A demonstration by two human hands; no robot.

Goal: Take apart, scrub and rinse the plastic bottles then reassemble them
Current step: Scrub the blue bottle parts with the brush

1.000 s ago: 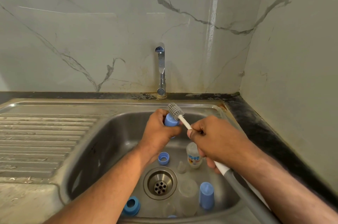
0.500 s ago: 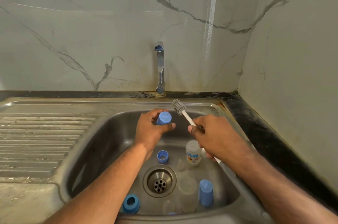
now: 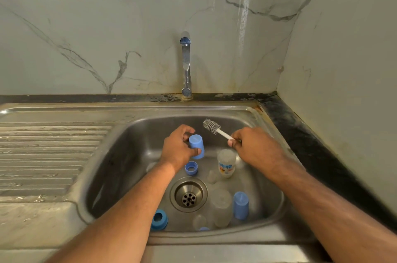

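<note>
My left hand (image 3: 176,148) grips a blue bottle cap (image 3: 196,145) over the steel sink (image 3: 137,133), its closed end facing up and away. A bottle brush (image 3: 211,126) with grey bristles and a white stem is held in my right hand (image 3: 255,146); the bristles hang clear of the cap, up and to its right. On the sink floor lie a clear bottle with a printed label (image 3: 226,162), a blue collar ring (image 3: 191,167), a second blue cap (image 3: 241,205), another blue ring (image 3: 159,219) and several clear parts (image 3: 221,204).
The drain (image 3: 189,195) sits in the middle of the sink floor. A chrome tap (image 3: 186,65) rises at the back, with no water running. A ribbed draining board (image 3: 49,155) lies to the left. Marble walls close in behind and at the right.
The brush has come away from the blue cap, up and to the right. My left hand has lowered and turned the cap so more of its side shows.
</note>
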